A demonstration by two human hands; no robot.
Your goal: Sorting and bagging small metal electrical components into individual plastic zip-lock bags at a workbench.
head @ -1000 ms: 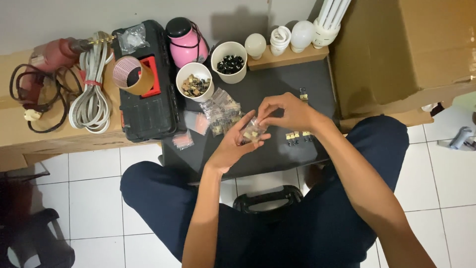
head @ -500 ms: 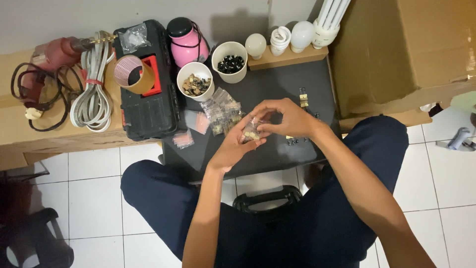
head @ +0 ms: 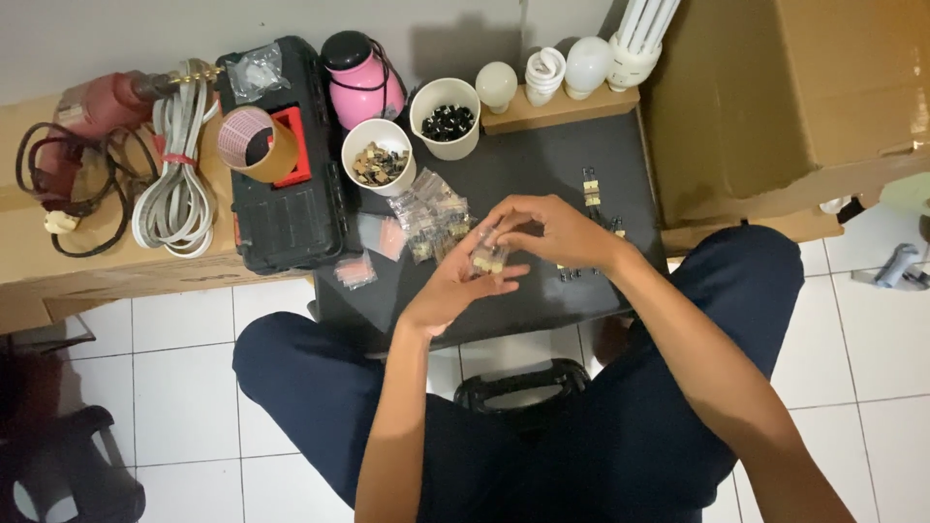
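Home workshop corner: power drill (head: 92,107), toolbox (head: 281,184), tiled floor (head: 184,368).

Dark navy blue trousers (head: 620,436) of a plain, smooth cloth are worn over both legs. The forearms are left bare, with no sleeve seen on them. No ring, watch or glove is worn on the left hand (head: 448,291) or the right hand (head: 552,232).

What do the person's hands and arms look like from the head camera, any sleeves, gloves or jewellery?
Both arms are bare from the bottom edge of the picture up to the hands: no sleeves in view. The left hand and right hand wear no gloves, and no watch, ring or bracelet can be made out. Below them, dark navy trousers cover the legs.
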